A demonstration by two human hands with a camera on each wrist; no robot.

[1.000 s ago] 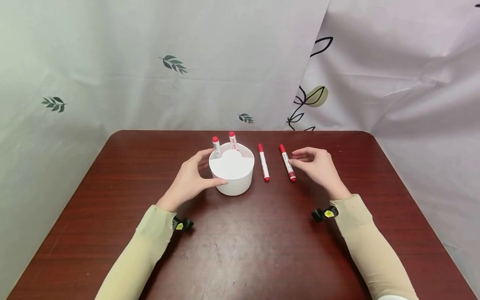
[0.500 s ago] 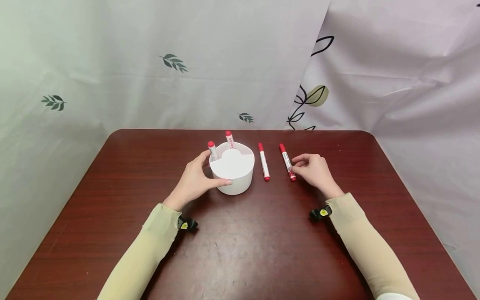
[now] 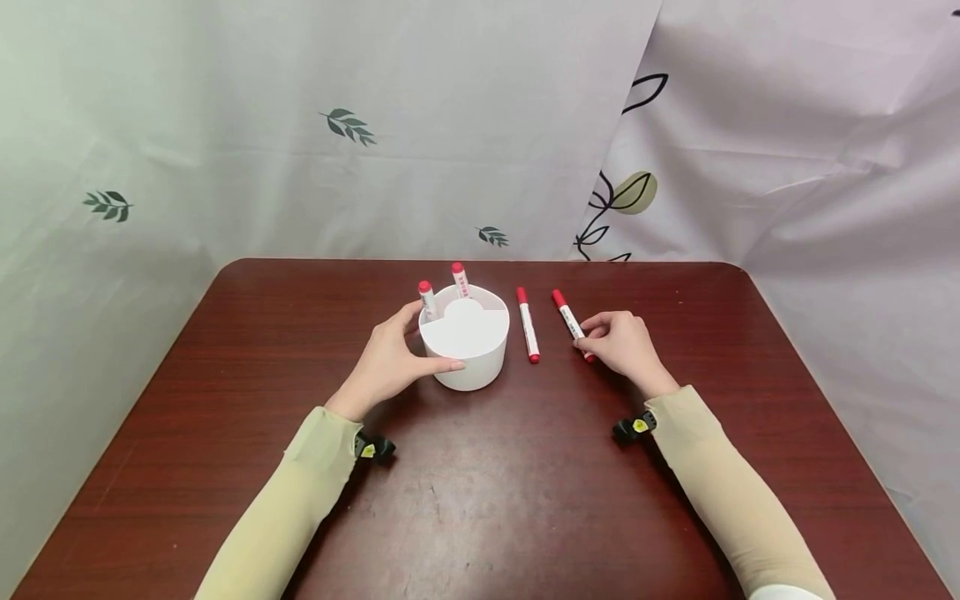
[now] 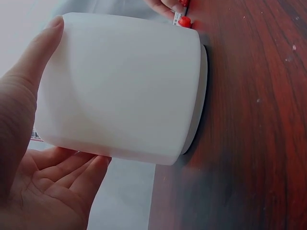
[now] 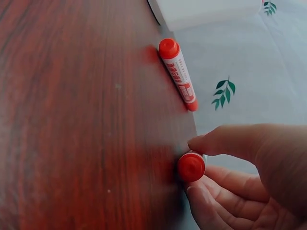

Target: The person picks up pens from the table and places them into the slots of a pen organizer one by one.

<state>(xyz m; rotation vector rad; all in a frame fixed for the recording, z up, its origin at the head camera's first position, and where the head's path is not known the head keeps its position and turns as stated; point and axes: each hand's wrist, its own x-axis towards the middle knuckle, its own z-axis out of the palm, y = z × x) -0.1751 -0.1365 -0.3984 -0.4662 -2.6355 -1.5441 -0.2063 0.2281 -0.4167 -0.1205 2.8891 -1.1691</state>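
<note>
left grip (image 3: 386, 362) is curving round the side of one white container (image 3: 480, 367), which is standing on the dark red surface (image 3: 480, 500) with two red-capped markers (image 3: 461, 282) leaning inside. right grip (image 3: 624, 346) is pinching one red-and-white marker (image 3: 570, 320), on or just above the surface, while a second loose marker (image 3: 528, 327) is lying between it and the container.
</note>
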